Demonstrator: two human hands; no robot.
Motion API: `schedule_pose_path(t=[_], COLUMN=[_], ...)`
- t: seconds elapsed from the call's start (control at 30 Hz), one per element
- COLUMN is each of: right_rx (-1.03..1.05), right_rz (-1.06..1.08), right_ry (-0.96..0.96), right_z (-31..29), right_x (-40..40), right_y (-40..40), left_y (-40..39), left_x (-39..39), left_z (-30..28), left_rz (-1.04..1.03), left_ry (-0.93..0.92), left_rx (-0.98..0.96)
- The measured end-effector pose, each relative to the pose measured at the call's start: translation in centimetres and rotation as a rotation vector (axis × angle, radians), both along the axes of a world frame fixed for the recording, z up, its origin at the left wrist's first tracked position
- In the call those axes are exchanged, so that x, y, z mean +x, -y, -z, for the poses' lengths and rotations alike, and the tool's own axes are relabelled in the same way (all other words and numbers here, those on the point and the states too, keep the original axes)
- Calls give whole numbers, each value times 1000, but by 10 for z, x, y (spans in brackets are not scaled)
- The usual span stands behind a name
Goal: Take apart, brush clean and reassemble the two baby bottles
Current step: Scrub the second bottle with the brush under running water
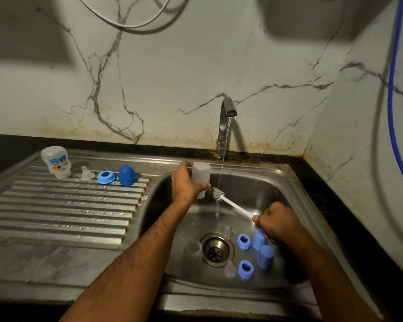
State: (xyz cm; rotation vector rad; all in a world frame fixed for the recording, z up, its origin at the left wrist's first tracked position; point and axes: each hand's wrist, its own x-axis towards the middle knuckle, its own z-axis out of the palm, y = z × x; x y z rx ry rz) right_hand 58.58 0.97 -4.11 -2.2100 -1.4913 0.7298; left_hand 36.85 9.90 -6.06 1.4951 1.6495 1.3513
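I note the steel sink with the tap running; my left hand is wrapped round a clear bottle body, neck tilted down beside the stream; my right hand is fisted on the white brush handle, bristles touching the bottle's mouth; below that fist lie blue caps and rings; well left of the grip, a printed bottle, teat, ring and cap stand on the drainboard.

sink: your brushed steel, wet, glossy | drainboard: ribbed steel | bottle: frosted translucent plastic | brush: white plastic stem, bristly | rings: matt blue plastic | wall: veined marble-look, stained
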Motion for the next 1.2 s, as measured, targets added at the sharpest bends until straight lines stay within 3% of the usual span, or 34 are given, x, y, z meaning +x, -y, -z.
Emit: schedule_pose_path(t=[0.33, 0.77, 1.2], right_rx=[128, 101, 115], right_rz=[-206, -499, -559], right_ry=[-169, -177, -128], right_z=[-21, -41, -36], right_x=[-70, -217, -268], right_y=[24, 36, 15], left_y=[42, 86, 72], left_x=[-105, -297, -362], left_z=[-34, -34, -15], left_rz=[-163, -376, -386], left_ry=[36, 62, 22], left_rx=[155, 58, -1])
